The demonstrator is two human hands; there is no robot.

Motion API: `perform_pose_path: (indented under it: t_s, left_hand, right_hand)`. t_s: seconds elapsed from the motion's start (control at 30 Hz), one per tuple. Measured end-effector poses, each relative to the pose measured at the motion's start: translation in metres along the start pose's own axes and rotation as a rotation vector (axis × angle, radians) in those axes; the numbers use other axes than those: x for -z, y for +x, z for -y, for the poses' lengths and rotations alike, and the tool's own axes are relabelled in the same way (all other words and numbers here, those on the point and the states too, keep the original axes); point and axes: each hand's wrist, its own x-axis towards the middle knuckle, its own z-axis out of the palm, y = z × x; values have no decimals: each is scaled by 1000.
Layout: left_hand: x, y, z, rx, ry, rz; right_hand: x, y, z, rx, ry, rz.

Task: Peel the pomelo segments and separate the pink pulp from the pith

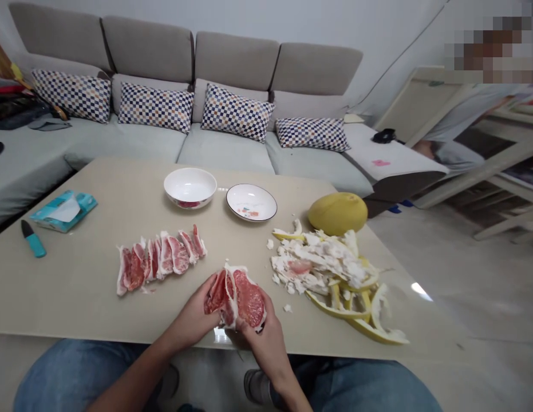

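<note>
Your left hand point(195, 317) and right hand point(266, 337) hold a pink-fleshed, white-pithed pomelo chunk point(249, 297), fingers curled around its sides, by the near edge of the glossy beige table point(77, 303), between pale-skinned pink segments point(179, 256) and yellow-and-white peel point(322, 266).

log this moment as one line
left hand: holds pomelo chunk; right hand: holds same chunk; segments: row on table; peel: heaped at right; whole pomelo: behind peel

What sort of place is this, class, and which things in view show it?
Probably a home's living room: a long sofa with checked cushions stands along the wall, and a low table sits in front of it.
</note>
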Motion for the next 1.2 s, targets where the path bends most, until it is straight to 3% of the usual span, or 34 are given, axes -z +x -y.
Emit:
perform_pose_path:
  t_s: [0.17,0.53,0.67,0.87,1.07,1.2]
  left_hand:
    - [-1,0,1,-42,9,-55]
    - [12,-7,-15,152,-279,101]
    - [11,-8,-10,196,-350,131]
    - [11,-8,-9,186,-294,180]
    - [10,-6,-8,302,-147,76]
    - [8,-3,2,132,25,-17]
  right_hand:
    - [-1,-4,2,9,27,-55]
    - [28,11,-10,-65,402,155]
    - [38,13,-13,-52,291,173]
    - [39,10,-11,-4,113,176]
    - [40,7,-6,-2,91,216]
    - [36,5,0,-13,116,261]
